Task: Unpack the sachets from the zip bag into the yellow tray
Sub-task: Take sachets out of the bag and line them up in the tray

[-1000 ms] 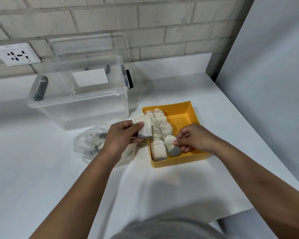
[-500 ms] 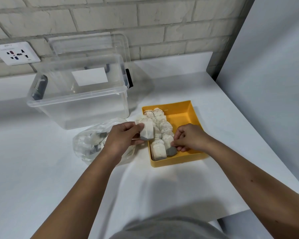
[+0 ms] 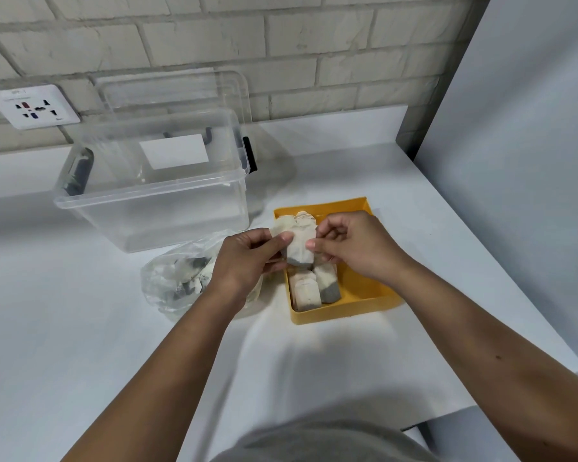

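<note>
A sachet (image 3: 300, 244) is pinched between the left hand (image 3: 247, 261) and right hand (image 3: 351, 243), both closed on it above the yellow tray's (image 3: 364, 288) left edge, seemingly for handover beside the zip bag (image 3: 181, 281).

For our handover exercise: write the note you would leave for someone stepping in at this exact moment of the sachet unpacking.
Left hand: grip shut on a sachet, held above the near-left part of the yellow tray.
Right hand: fingertips pinching the same sachet from the other side.
Zip bag: lies on the table left of the tray, under the left wrist, with sachets visible inside.
Done: a row of sachets already lies along the tray's left side.
Left: set this sachet down in the tray, then empty the bag. The tray's right side is bare.
</note>
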### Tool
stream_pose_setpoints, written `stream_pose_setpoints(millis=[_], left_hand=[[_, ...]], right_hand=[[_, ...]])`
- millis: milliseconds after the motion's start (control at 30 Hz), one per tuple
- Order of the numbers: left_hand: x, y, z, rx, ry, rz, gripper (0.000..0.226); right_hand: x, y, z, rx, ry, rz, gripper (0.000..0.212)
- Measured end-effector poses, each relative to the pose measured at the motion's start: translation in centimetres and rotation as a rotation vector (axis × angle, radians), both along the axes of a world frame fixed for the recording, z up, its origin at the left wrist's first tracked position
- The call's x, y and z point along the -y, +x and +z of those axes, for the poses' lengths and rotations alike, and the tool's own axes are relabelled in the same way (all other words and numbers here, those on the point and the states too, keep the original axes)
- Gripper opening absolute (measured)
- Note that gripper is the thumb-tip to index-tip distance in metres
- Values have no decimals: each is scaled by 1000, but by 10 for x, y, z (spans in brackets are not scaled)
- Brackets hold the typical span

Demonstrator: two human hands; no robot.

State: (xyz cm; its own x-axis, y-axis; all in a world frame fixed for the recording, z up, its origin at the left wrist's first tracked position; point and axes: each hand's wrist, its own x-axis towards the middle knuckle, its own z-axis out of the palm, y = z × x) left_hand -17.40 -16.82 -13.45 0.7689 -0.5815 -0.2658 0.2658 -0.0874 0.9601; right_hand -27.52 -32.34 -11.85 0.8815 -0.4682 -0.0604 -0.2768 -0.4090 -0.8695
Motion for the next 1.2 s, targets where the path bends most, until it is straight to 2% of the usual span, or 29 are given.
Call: stream_pose_setpoints(millis=[100, 300, 367, 633, 933, 1200], left_hand=[[-3, 6, -4, 16, 15, 24, 28], [-8, 13, -12, 91, 94, 38, 37], [-7, 13, -13, 120, 117, 35, 39], [-8, 15, -13, 128, 129, 16, 34], [-7, 14, -15, 111, 137, 18, 32], [-7, 15, -15, 118, 171, -63, 20]], right_hand=[[11, -9, 6, -23, -5, 4, 15], [33, -34, -6, -450, -96, 204, 15], [32, -36, -15, -516, -102, 240, 15], [21, -28, -40, -535, -200, 172, 16], [21, -21, -49, -414, -102, 56, 11], [20, -19, -47, -461, -67, 70, 19]])
